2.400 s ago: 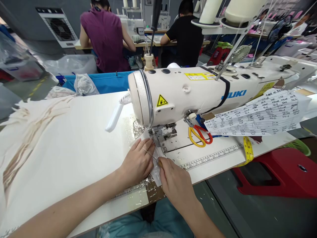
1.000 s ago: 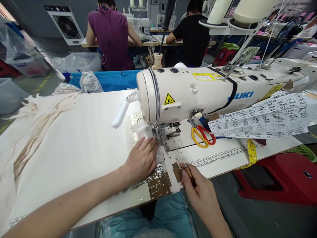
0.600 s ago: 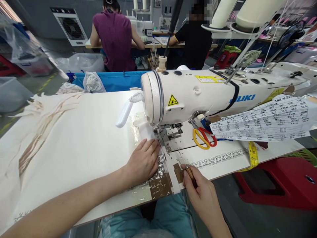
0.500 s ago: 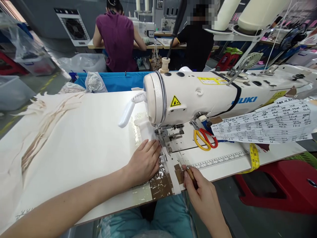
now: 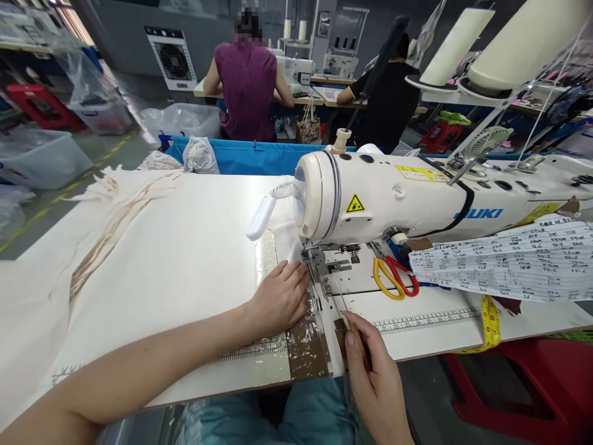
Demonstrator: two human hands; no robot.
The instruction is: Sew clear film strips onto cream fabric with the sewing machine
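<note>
My left hand (image 5: 282, 295) lies flat, fingers stretched out, on white fabric (image 5: 288, 241) just left of the sewing machine's presser foot (image 5: 327, 289). Wrapped around the wooden handle of a thin metal awl (image 5: 342, 298) is my right hand (image 5: 377, 377), in front of the needle area. The awl's point reaches close to the foot; whether it touches anything I cannot tell. A narrow white fabric strip (image 5: 330, 337) runs from the foot to the table's front edge. The white sewing machine (image 5: 380, 194) stands over the work.
Scissors (image 5: 390, 279) with yellow and red handles lie right of the foot. Handwritten paper sheets (image 5: 500, 256) and a yellow tape measure (image 5: 490, 321) sit farther right. Cream fabric strips (image 5: 111, 241) lie at left. A red stool (image 5: 523, 389) stands below right. Two people work ahead.
The camera view has swung left and up, so the scene sits farther right and lower. Both hands stay close to the presser foot, the awl still in my right hand.
</note>
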